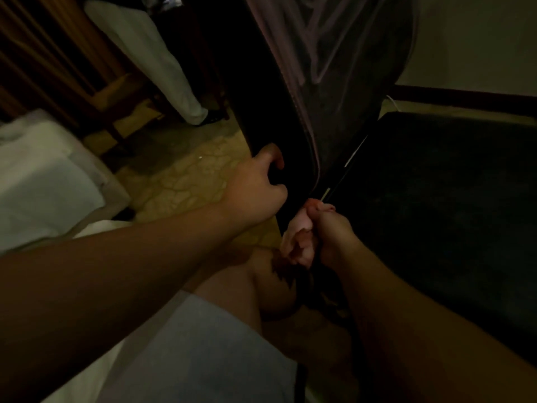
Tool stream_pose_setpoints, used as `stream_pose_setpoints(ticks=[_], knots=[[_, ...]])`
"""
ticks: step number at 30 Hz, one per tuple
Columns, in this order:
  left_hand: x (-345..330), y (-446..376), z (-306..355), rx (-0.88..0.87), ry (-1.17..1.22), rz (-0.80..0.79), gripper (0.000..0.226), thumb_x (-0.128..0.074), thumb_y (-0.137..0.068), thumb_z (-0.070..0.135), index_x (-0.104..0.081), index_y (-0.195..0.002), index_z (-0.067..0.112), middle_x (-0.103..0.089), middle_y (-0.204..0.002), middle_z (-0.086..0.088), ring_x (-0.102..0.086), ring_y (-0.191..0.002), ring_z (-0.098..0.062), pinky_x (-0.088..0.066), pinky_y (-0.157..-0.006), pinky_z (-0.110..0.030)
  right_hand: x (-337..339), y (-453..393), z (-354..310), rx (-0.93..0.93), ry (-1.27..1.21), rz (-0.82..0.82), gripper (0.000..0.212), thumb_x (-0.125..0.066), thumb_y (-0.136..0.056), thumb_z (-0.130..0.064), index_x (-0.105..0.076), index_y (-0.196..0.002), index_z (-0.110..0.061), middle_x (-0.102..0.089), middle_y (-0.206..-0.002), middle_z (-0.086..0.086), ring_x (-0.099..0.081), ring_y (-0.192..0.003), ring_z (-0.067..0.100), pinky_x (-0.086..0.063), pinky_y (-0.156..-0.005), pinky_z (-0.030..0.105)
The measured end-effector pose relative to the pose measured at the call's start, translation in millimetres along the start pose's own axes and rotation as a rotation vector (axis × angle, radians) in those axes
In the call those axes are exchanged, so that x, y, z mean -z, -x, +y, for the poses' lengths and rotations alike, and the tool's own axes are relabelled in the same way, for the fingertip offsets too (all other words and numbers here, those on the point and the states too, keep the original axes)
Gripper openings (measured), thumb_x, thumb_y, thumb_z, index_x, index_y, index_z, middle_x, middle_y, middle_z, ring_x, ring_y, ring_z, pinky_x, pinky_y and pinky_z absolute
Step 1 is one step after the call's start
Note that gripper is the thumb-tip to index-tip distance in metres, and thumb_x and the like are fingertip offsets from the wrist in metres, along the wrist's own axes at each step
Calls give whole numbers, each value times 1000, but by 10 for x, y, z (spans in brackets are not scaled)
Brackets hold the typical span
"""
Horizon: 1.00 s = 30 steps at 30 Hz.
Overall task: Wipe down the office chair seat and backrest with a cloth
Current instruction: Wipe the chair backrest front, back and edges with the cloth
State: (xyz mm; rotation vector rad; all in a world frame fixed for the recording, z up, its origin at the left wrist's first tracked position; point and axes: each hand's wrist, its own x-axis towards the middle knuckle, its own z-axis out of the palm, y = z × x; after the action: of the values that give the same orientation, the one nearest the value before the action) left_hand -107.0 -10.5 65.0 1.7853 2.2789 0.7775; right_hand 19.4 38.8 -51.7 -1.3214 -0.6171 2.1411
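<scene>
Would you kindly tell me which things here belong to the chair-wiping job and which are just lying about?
In the job: backrest, seat, pink cloth, left hand, right hand.

Lying about: white bedding, wooden chair, someone's white trousers.

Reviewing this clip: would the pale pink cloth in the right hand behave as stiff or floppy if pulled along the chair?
Probably floppy: the pale pink cloth bunches into soft folds inside the right hand. It likely weighs little, since a loose fist carries it. It may snag where it meets the dark chair backrest, which the left hand grips.
</scene>
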Motion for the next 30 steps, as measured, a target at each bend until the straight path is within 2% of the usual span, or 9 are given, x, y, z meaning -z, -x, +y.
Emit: stream_pose_setpoints(ticks=[5, 7, 10, 13, 16, 19, 23, 26, 30], knots=[[-19, 9, 62, 28, -2, 1, 32, -66, -81, 5, -50, -103, 21, -56, -84, 6, -55, -69, -9, -33, -48, -13, -109, 16, -141, 0, 3, 16, 14, -63, -105, -21, -69, -108, -9, -72, -95, 14, -72, -86, 29, -60, -80, 42], [-19, -12, 55, 49, 5, -14, 35, -66, -80, 4, -49, -103, 22, -57, -89, 3, -57, -75, -15, -38, -55, -23, -147, 4, -202, -24, 78, 35, 19, -62, -105, -20, -70, -111, -4, -74, -98, 18, -73, -91, 33, -63, -83, 44], [-38, -38, 37, 57, 15, -16, 39, -70, -76, 4, -48, -102, 24, -55, -95, 0, -57, -82, -21, -36, -59, -30, -109, 15, -231, 21, 88, 7, 11, -58, -105, -10, -69, -103, -10, -71, -93, 14, -70, -82, 26, -60, -71, 37], [-57, -12, 36, 38, 27, 12, 40, -72, -75, 3, -49, -101, 24, -53, -91, 4, -54, -79, -14, -35, -57, -26, 3, -2, -187, 32, 43, -8, 11, -60, -107, -12, -70, -110, -10, -71, -97, 12, -69, -87, 24, -57, -74, 38], [-72, 49, -9, 11, 53, -1, 41, -72, -75, 1, -49, -102, 21, -52, -86, 9, -52, -73, 0, -33, -53, -13, -12, -58, -165, 52, 42, 16, 17, -59, -105, -6, -68, -93, -14, -70, -92, 10, -69, -83, 22, -53, -65, 33], [-64, 33, -20, -20, 64, -4, 40, -70, -75, -1, -49, -101, 20, -49, -84, 11, -50, -71, 4, -31, -51, -14, -131, -13, -213, 88, 85, 41, 28, -54, -103, 3, -65, -85, -16, -67, -84, 6, -66, -76, 19, -51, -58, 27], [-70, -42, 9, -38, 56, 24, 36, -70, -77, 1, -49, -100, 18, -49, -85, 11, -51, -72, -8, -40, -57, -31, 25, 98, -305, 136, 153, 35, 19, -60, -104, -3, -69, -95, -18, -72, -96, 9, -70, -94, 25, -56, -76, 34], [-108, -28, -45, -57, 42, 36, 35, -70, -75, 7, -49, -99, 21, -51, -86, 9, -54, -76, -16, -41, -57, -32, 71, 169, -443, 77, 136, 65, 10, -63, -104, -12, -68, -98, -18, -72, -102, 13, -70, -100, 30, -56, -95, 46], [-131, -7, -96, -85, 25, 27, 35, -60, -67, 22, -48, -99, 26, -59, -90, 0, -58, -80, -22, -45, -61, -34, -73, 272, -497, 3, 136, 109, 11, -62, -105, -17, -67, -102, -8, -70, -95, 15, -71, -91, 30, -60, -83, 43]])
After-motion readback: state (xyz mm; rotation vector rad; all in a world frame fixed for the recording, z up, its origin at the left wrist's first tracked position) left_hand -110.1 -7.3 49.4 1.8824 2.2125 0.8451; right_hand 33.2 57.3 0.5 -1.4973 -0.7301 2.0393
